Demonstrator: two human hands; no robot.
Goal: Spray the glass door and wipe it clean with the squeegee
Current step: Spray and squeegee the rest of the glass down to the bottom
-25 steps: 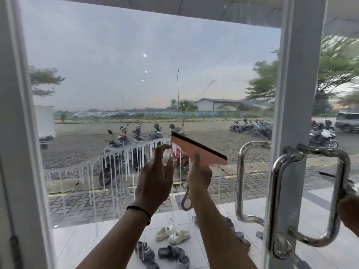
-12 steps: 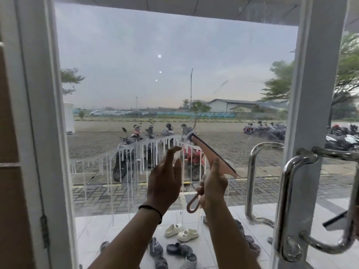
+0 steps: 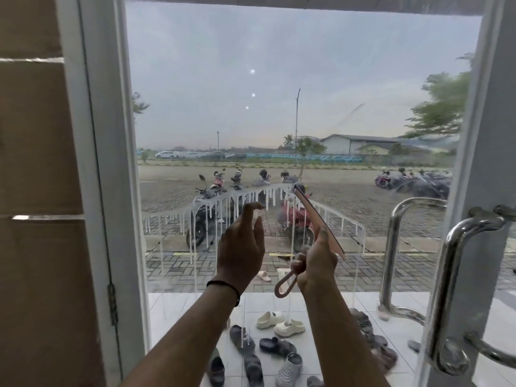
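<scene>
Far left of both hands: brown wall (image 3: 36, 163) and white door frame (image 3: 95, 163) with a hinge (image 3: 112, 304) low on its edge. Glass door (image 3: 279, 65) ahead of the hands, clear above; arched line of white foam (image 3: 212, 203) with drips running down, level with the fingertips and passing behind them. Left hand (image 3: 241, 247) raised in front of the pane, empty, fingers loosely curled and relaxed, black band (image 3: 224, 286) around the wrist; contact with the glass cannot be told. Just right of it, right hand (image 3: 315, 265) clenched around the handle of the pink squeegee (image 3: 318, 222); blade tilted, upper end up and to the left near the foam line, lower end down to the right; handle loop hanging below the fist. Below the forearms, beyond the glass: scattered sandals (image 3: 279, 324) on white tiles. Beyond the hands, outside: parked motorcycles (image 3: 206, 202). Right of the right hand: chrome door handles (image 3: 452, 275) on the white stile (image 3: 485, 163).
</scene>
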